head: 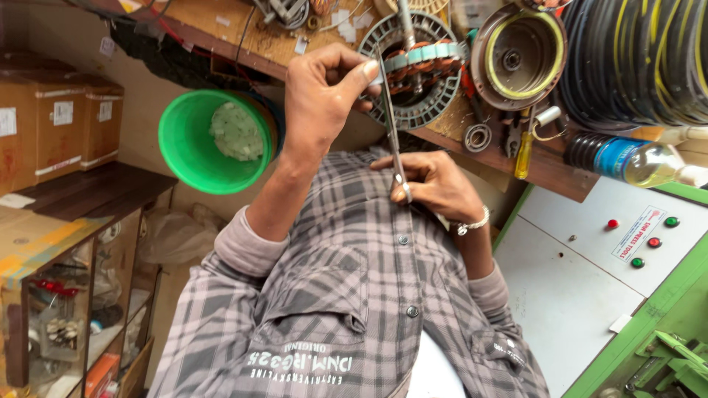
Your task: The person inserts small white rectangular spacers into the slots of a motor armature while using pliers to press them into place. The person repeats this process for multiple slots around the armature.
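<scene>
Metal blade [389,125], long and thin, stands nearly upright in the view between the two hands, in the air above the person's checked shirt [346,280] and just before the edge of the wooden desk [221,22]. Its far tip points at the wound motor stator [417,66] lying on the desk; its near end disappears into the right hand. Whether it is a single blade or a closed pair of scissors cannot be told.

The left hand [324,96] is raised highest, forearm rising steeply from the rolled sleeve and wrist bent toward the blade. Its fingers are curled in, and the thumb and forefinger are pinched narrow on a small grey strip [377,76] right against the upper part of the blade.

The right hand [435,184] sits lower and nearer the chest, back of the hand up, with a bracelet [472,221] at the wrist. Its fingers are closed around the blade's lower end, and one fingertip lies along the metal.

A green bucket [210,140] hangs off to the left. A round metal housing [516,51], a yellow-handled screwdriver [523,151] and a plastic bottle [634,158] lie to the right on the desk.
</scene>
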